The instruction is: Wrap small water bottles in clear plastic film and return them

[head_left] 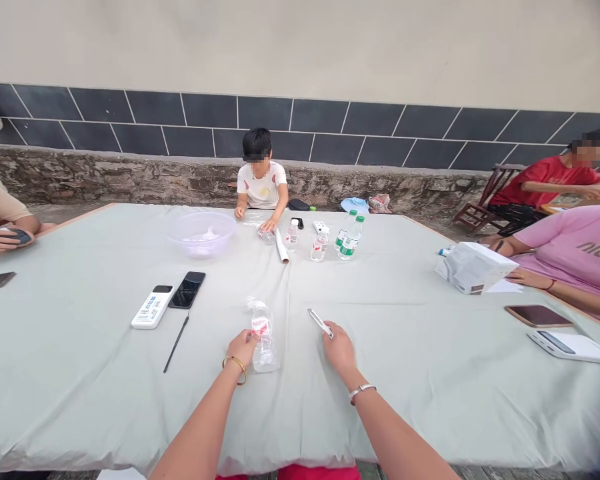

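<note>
Clear plastic bottle [264, 343] pinched in my left hand [243, 349], cutter [321, 323] pinched in my right hand [339, 347], apart; no cuts visible from my end, looks barely started tbh.

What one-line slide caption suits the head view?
The left hand holds a clear plastic bottle; the right hand holds a slim white utility knife.

Left forearm [203, 417]: slants rightward over the table's [105, 400] near edge
Left hand [243, 347]: bent in a gripping pose
Right forearm [395, 427]: crosses the same edge, slanting leftward
Right hand [339, 347]: curled in a grip
Both hands: well apart, nearer that edge than the far one
</note>
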`<control>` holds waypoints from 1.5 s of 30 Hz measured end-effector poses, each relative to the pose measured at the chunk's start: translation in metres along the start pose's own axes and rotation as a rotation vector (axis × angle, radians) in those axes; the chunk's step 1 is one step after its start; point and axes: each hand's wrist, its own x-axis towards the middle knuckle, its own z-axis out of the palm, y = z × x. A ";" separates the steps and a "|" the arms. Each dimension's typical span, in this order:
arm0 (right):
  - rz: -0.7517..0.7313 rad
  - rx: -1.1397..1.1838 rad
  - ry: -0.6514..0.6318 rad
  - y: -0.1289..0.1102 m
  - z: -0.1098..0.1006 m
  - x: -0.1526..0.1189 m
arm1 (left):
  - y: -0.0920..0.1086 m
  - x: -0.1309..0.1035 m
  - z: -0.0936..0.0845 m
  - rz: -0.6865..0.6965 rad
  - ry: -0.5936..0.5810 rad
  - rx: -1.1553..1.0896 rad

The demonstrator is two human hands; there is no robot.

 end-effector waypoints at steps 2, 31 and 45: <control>-0.054 -0.122 0.033 -0.005 0.007 -0.002 | 0.000 0.001 0.000 0.003 -0.002 0.009; -0.198 0.005 -0.085 -0.070 0.017 -0.037 | -0.010 0.004 -0.002 0.054 0.060 -0.021; -0.491 -0.143 -0.271 -0.127 0.038 0.007 | -0.010 0.007 0.000 0.072 0.053 -0.011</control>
